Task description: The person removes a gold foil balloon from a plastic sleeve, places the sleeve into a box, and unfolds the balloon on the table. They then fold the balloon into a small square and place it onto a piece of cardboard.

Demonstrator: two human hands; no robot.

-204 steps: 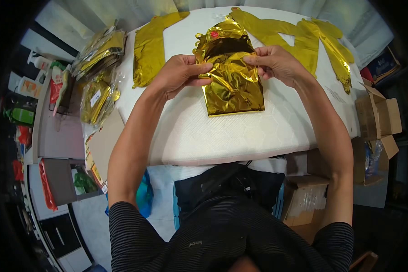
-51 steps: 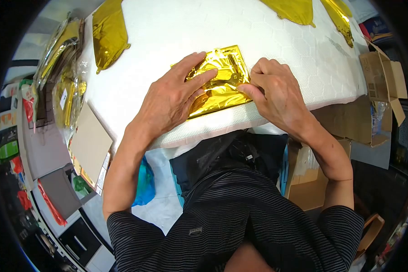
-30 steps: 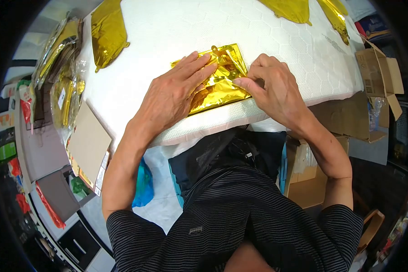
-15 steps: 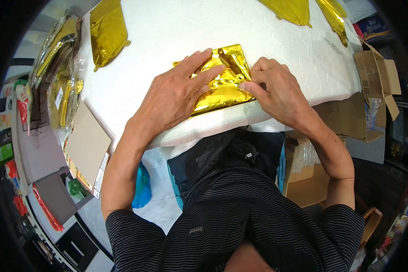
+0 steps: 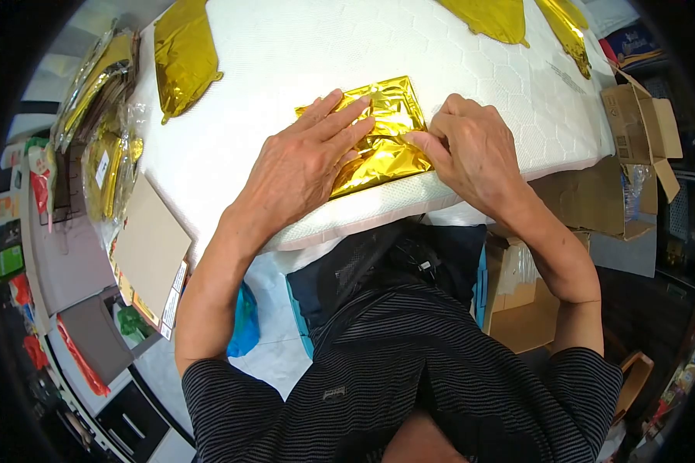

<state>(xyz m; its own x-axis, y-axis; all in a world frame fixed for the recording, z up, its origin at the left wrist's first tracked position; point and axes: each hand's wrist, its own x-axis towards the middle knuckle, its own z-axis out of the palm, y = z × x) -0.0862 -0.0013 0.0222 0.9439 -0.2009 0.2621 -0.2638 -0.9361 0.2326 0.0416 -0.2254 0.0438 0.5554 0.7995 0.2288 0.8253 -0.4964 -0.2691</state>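
Observation:
A gold foil balloon (image 5: 390, 166), folded into a shiny, creased rectangle, lies at the near edge of the white padded surface. My left hand (image 5: 305, 158) rests flat across its left part, fingers stretched out. At the right edge of the foil, my right hand (image 5: 475, 147) has its fingers curled in, with the thumb pressed against the index finger over the foil. What exactly sits in that pinch is mostly hidden by the fingers.
Flat gold foil balloons lie at the back left (image 5: 185, 62) and back right (image 5: 494, 19) of the white padded surface (image 5: 286, 46). Plastic-wrapped gold packs (image 5: 108, 174) and a cardboard sheet (image 5: 150, 247) stand left. Opened cardboard boxes (image 5: 633, 123) are at the right.
The raised fold and small tab near the right thumb no longer show; the foil there lies flatter. My right hand has curled slightly more, while my left hand stays on the foil.

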